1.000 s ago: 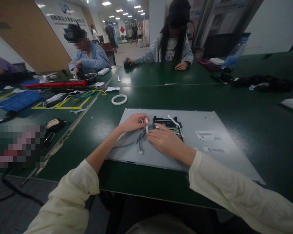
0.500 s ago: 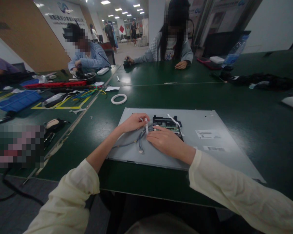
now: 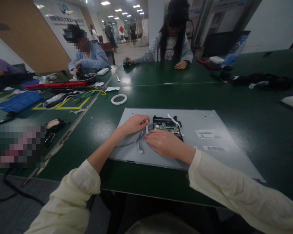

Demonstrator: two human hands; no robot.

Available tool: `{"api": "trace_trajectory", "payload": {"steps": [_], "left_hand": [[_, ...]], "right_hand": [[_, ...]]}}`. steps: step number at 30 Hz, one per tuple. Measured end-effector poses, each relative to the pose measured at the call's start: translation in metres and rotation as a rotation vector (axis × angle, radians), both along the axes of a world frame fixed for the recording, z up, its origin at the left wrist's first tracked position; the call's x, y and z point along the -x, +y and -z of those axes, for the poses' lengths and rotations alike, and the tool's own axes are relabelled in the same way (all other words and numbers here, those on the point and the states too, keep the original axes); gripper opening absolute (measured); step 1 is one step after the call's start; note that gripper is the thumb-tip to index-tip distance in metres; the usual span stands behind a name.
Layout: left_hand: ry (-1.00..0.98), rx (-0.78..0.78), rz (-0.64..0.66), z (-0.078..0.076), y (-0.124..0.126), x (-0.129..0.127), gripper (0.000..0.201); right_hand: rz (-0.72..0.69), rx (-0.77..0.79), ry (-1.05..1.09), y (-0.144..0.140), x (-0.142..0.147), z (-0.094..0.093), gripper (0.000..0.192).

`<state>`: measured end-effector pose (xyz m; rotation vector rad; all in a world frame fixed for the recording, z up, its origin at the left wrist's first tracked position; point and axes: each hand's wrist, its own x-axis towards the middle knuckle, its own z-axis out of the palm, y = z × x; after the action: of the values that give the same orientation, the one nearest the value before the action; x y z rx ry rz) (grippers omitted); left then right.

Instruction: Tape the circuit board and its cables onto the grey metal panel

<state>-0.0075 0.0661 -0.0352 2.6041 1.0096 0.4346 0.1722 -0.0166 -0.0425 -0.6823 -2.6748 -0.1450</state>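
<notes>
A flat grey metal panel [image 3: 200, 156] lies on the green table, bearing a black frame with a green circuit board [image 3: 169, 129]. My left hand [image 3: 138, 123] pinches the upper end of a short white tape strip [image 3: 147, 126] that crosses a bundle of grey cables [image 3: 141, 143]. At the strip's lower end, the fingertips of my right hand [image 3: 163, 142] press together on it, the hand resting low over the panel beside the board. A second white strip [image 3: 174, 119] curves over the black frame's far side. The cable bundle ends in a small pale connector.
Beyond the panel lies a white tape roll [image 3: 118, 99]. To the left are a blue bin [image 3: 18, 100], a wrench [image 3: 77, 111], colored wires and a red strip [image 3: 56, 84]. Two people sit across the table; a bottle [image 3: 235, 52] and black cloth-like bundle [image 3: 266, 80] are at right.
My right fingers have shifted slightly toward me and left, down to the strip's lower end, uncovering more of the circuit board. My left hand has hardly moved.
</notes>
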Motion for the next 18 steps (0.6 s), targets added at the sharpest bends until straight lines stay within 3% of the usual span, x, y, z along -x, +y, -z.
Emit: {"api": "trace_trajectory", "payload": {"steps": [11, 18], "left_hand": [[0.324, -0.252, 0.005, -0.004, -0.009, -0.006, 0.023], [0.400, -0.330, -0.036, 0.001, -0.009, -0.008, 0.024]], "right_hand": [[-0.065, 0.054, -0.060, -0.005, 0.001, -0.008, 0.030], [-0.092, 0.082, -0.084, -0.006, 0.001, -0.011, 0.032]]}}
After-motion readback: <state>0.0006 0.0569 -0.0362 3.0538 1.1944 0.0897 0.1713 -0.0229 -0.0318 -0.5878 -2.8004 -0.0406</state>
